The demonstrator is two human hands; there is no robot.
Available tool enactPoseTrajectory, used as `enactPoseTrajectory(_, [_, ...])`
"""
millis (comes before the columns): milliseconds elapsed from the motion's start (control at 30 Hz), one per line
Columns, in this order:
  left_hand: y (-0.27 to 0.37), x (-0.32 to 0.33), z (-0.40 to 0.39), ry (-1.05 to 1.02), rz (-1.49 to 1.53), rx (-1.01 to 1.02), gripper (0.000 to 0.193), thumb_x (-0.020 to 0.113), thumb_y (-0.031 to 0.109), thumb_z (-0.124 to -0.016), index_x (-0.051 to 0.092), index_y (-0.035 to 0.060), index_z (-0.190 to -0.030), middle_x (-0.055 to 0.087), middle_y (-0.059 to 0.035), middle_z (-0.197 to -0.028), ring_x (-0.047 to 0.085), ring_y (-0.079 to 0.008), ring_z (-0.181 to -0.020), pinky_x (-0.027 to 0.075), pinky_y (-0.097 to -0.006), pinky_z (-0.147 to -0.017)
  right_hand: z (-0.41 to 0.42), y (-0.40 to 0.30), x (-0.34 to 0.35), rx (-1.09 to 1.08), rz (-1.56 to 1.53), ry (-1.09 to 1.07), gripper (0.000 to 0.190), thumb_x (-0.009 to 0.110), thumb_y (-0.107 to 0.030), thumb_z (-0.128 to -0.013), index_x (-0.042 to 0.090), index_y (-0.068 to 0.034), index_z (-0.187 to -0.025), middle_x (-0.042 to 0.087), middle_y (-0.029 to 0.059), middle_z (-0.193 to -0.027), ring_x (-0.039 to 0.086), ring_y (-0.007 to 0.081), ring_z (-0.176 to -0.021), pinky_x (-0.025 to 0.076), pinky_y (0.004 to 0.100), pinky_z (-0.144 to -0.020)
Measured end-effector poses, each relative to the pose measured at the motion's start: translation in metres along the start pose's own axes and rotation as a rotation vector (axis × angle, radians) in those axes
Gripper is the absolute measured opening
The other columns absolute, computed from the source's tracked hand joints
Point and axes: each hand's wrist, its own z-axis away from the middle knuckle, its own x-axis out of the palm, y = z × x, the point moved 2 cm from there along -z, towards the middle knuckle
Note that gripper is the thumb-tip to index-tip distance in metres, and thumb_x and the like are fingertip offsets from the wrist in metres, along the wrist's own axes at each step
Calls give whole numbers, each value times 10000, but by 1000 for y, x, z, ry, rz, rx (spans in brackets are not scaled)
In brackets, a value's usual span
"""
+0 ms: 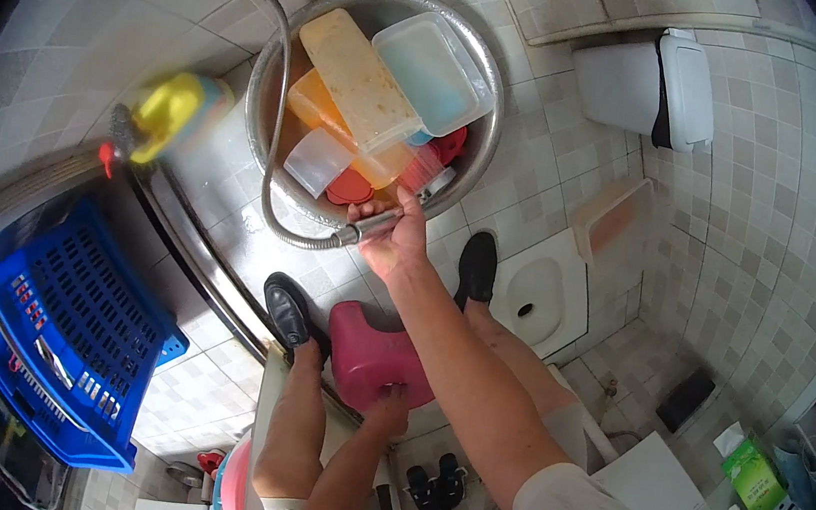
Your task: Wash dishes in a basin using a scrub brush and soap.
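My right hand [393, 242] grips the metal handle [362, 229] of a shower hose over the near rim of a large metal basin [489, 136]. The metal hose [281, 89] loops down over the basin's left side. My left hand [389, 411] holds a pink plastic stool [359, 355], its fingers at the slot in it. Plastic containers are piled in the basin: a long stained one [357, 75], a clear rectangular one [432, 76], an orange one [312, 104] and a small clear one [319, 162]. A red lid [350, 188] lies among them.
A squat toilet [546, 301] is right of my right foot. A yellow plastic jug [171, 118] stands by the left wall. Beyond a metal door track [204, 254] is a blue slotted basket [85, 309]. A lidded bin [624, 83] is at the far right.
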Motion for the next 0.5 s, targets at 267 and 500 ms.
enactPoseTrajectory(267, [54, -182, 28, -202, 1, -18, 317, 628, 287, -800, 651, 34, -989, 680, -177, -943, 644, -343, -961, 519, -427, -831, -10, -23, 11, -48, 0, -17, 223, 592, -232, -871, 457, -63, -817, 463, 64, -702, 516, 220, -624, 548, 488, -743])
enactPoseTrajectory(500, [51, -284, 147, 651, 327, -110, 273, 638, 275, -844, 656, 24, -950, 659, -178, -908, 632, -373, -869, 495, -453, -793, 3, -35, 11, -165, 287, -109, 211, 587, -224, -877, 453, -62, -866, 472, 69, -646, 525, 235, -604, 531, 528, -736])
